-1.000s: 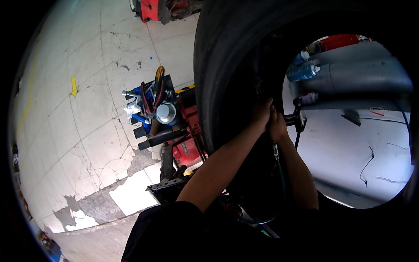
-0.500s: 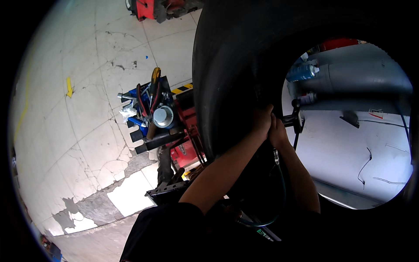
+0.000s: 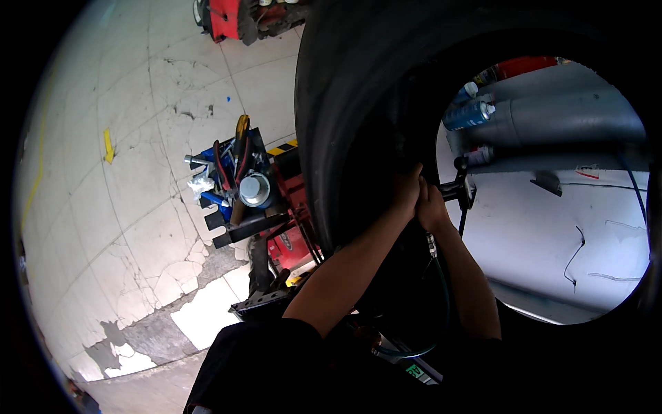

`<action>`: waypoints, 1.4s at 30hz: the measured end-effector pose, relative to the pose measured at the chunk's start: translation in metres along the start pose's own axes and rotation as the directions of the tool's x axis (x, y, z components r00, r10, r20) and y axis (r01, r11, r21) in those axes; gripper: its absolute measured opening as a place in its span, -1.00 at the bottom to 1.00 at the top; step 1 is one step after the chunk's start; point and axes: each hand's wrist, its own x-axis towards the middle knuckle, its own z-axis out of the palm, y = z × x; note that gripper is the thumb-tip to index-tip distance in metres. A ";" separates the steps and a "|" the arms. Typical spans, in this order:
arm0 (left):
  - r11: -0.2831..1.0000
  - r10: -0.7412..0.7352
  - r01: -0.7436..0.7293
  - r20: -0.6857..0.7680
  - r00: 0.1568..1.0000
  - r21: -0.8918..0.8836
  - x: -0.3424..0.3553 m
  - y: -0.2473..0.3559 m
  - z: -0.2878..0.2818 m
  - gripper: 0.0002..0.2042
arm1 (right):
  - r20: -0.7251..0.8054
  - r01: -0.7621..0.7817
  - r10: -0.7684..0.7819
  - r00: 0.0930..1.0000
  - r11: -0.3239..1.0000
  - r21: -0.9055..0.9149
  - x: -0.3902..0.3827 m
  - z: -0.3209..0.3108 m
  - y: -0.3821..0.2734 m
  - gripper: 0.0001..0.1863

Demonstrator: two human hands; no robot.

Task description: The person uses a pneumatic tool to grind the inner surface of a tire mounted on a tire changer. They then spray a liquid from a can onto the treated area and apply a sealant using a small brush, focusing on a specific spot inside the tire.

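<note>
Cracked pale tiled floor (image 3: 76, 228), yellow arrow (image 3: 109, 148), yellow line (image 3: 33, 193) at left, worn grey patches (image 3: 158, 332)

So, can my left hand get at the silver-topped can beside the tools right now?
Probably not: your left hand looks to be inside the tire, close against the right hand, and the tire's side seems to stand between it and the silver-topped can. It would likely need to come out first.
</note>
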 end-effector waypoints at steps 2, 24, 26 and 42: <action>0.999 0.015 -0.014 0.021 1.000 -0.035 -0.002 0.007 0.006 -0.93 | 0.020 0.010 -0.010 1.000 1.000 -0.004 0.006 -0.008 -0.010 -0.44; 0.999 -0.028 0.025 0.074 0.997 0.036 0.012 -0.016 0.017 -0.93 | -0.005 0.037 -0.037 0.999 0.999 -0.012 0.007 -0.025 0.010 -0.43; 0.999 0.007 -0.002 0.110 0.994 -0.045 0.016 -0.012 0.021 -0.90 | 0.000 0.002 -0.002 1.000 1.000 -0.020 0.013 -0.032 -0.001 -0.43; 0.999 0.047 -0.046 0.079 0.996 -0.012 0.000 0.005 0.012 -0.89 | 0.000 0.044 -0.044 0.999 0.999 -0.016 0.004 -0.025 -0.016 -0.45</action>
